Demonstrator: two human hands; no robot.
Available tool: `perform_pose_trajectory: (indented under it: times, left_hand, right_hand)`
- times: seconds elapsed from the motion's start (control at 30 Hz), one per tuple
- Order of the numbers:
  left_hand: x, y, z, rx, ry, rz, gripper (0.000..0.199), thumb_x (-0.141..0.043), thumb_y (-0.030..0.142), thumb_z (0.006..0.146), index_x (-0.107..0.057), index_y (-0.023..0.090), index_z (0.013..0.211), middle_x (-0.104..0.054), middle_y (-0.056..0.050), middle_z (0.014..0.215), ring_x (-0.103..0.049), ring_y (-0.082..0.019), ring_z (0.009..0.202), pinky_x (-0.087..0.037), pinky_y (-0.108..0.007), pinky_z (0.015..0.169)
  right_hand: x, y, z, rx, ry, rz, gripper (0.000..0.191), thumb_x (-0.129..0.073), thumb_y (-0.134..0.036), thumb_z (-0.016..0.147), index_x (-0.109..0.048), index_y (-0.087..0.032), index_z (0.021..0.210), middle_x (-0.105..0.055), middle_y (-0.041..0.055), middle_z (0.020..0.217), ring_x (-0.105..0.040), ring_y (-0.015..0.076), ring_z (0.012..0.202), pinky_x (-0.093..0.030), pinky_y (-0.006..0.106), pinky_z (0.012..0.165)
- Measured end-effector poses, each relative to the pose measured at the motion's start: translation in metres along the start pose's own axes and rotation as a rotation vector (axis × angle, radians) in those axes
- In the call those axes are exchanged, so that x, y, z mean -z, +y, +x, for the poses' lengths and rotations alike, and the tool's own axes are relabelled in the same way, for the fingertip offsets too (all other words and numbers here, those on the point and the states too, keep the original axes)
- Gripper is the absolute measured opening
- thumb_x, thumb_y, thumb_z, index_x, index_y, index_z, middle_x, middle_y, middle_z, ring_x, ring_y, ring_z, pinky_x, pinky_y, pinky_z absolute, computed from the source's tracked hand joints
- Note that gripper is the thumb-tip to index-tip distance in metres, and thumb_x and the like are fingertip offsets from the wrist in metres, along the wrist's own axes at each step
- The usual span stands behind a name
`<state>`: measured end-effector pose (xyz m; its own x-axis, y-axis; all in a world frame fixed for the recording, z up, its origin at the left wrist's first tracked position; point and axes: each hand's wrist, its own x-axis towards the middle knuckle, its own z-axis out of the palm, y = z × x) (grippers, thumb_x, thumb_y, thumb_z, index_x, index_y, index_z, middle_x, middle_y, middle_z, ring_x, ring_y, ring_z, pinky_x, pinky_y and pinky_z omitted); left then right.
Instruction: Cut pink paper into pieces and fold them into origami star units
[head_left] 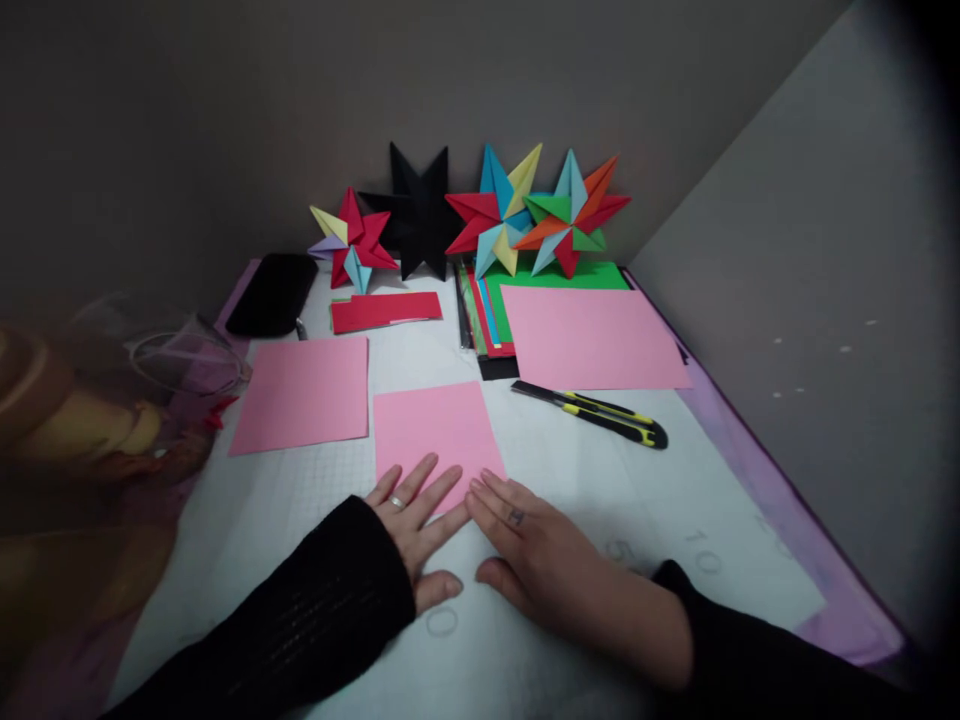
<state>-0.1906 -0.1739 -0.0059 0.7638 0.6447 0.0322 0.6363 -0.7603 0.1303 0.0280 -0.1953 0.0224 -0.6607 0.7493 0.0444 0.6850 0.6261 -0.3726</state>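
Grey walls close in on a pale-covered tabletop, with a pink square lying flat near its middle under two bare hands.
The left hand spreads its fingers over the square's near edge and the right hand lays close-set fingertips on its near right corner; each grip is open, pressed flat and clasping nothing. Left of the square lies another pink sheet; to the right, a black-and-yellow cutter knife. Farther off are red strips, a black pouch at the left, and a large pink sheet over a coloured paper stack. Four folded stars, one black, stand along the far side.
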Motion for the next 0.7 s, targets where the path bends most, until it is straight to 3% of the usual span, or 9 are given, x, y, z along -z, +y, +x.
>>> perform_pose_trajectory:
  times: [0.13, 0.3, 0.4, 0.47, 0.53, 0.6, 0.7]
  left_hand:
    - [0.001, -0.001, 0.0, -0.001, -0.001, 0.009, 0.072, -0.045, 0.066, 0.077, -0.032, 0.033, 0.14, -0.028, -0.006, 0.149, -0.02, -0.035, 0.136, -0.022, -0.055, 0.102]
    - [0.001, -0.002, 0.0, -0.002, -0.012, 0.014, 0.072, -0.045, 0.067, 0.077, -0.034, 0.034, 0.139, -0.028, -0.006, 0.149, -0.021, -0.035, 0.136, -0.022, -0.055, 0.102]
    - [0.002, -0.001, 0.0, -0.009, -0.011, 0.012, 0.072, -0.045, 0.067, 0.077, -0.032, 0.034, 0.14, -0.028, -0.007, 0.149, -0.02, -0.035, 0.136, -0.023, -0.055, 0.102]
    - [0.003, 0.0, 0.002, -0.005, -0.01, 0.015, 0.073, -0.047, 0.066, 0.077, -0.032, 0.033, 0.14, -0.028, -0.007, 0.149, -0.02, -0.035, 0.136, -0.023, -0.055, 0.102]
    - [0.005, 0.001, 0.002, 0.001, -0.013, 0.025, 0.075, -0.051, 0.064, 0.075, -0.032, 0.033, 0.14, -0.028, -0.007, 0.149, -0.022, -0.035, 0.135, -0.023, -0.055, 0.102]
    - [0.006, 0.002, -0.001, 0.004, -0.019, 0.037, 0.075, -0.051, 0.063, 0.075, -0.031, 0.032, 0.14, -0.028, -0.006, 0.149, -0.022, -0.034, 0.135, -0.023, -0.055, 0.102]
    - [0.006, 0.003, -0.017, 0.033, -0.013, 0.061, 0.073, -0.042, 0.061, 0.082, -0.027, 0.024, 0.142, -0.029, -0.007, 0.148, -0.024, -0.03, 0.136, -0.022, -0.05, 0.104]
  right_hand:
    - [-0.009, 0.005, -0.014, -0.12, 0.014, -0.091, 0.047, -0.055, -0.026, 0.083, -0.052, -0.01, 0.127, -0.053, 0.0166, 0.13, -0.043, 0.0312, 0.126, -0.04, 0.052, 0.1]
    - [0.014, 0.014, -0.02, -0.181, -0.026, -0.119, 0.041, -0.055, -0.028, 0.083, -0.057, -0.016, 0.121, -0.057, 0.0128, 0.126, -0.045, 0.034, 0.123, -0.034, 0.06, 0.1]
    - [0.024, 0.015, -0.008, -0.145, 0.029, -0.09, 0.033, -0.054, -0.03, 0.084, -0.062, -0.018, 0.114, -0.061, 0.0111, 0.121, -0.043, 0.033, 0.125, -0.028, 0.061, 0.103]
    - [0.02, 0.016, 0.005, -0.066, 0.067, -0.061, 0.041, -0.052, -0.032, 0.086, -0.055, -0.016, 0.123, -0.054, 0.0127, 0.13, -0.035, 0.0293, 0.131, -0.027, 0.055, 0.107]
    - [0.009, 0.017, 0.015, 0.003, 0.021, -0.043, 0.062, -0.054, -0.04, 0.084, -0.039, -0.008, 0.136, -0.037, 0.0176, 0.142, -0.023, 0.029, 0.137, -0.027, 0.05, 0.108]
    - [-0.002, 0.019, 0.02, -0.003, -0.044, -0.047, 0.078, -0.056, -0.046, 0.081, -0.029, -0.003, 0.14, -0.024, 0.0207, 0.147, -0.014, 0.0302, 0.138, -0.025, 0.049, 0.109]
    - [-0.009, 0.025, 0.017, -0.08, -0.075, -0.055, 0.079, -0.056, -0.045, 0.081, -0.025, -0.005, 0.142, -0.019, 0.0188, 0.149, -0.012, 0.0293, 0.139, -0.023, 0.049, 0.11]
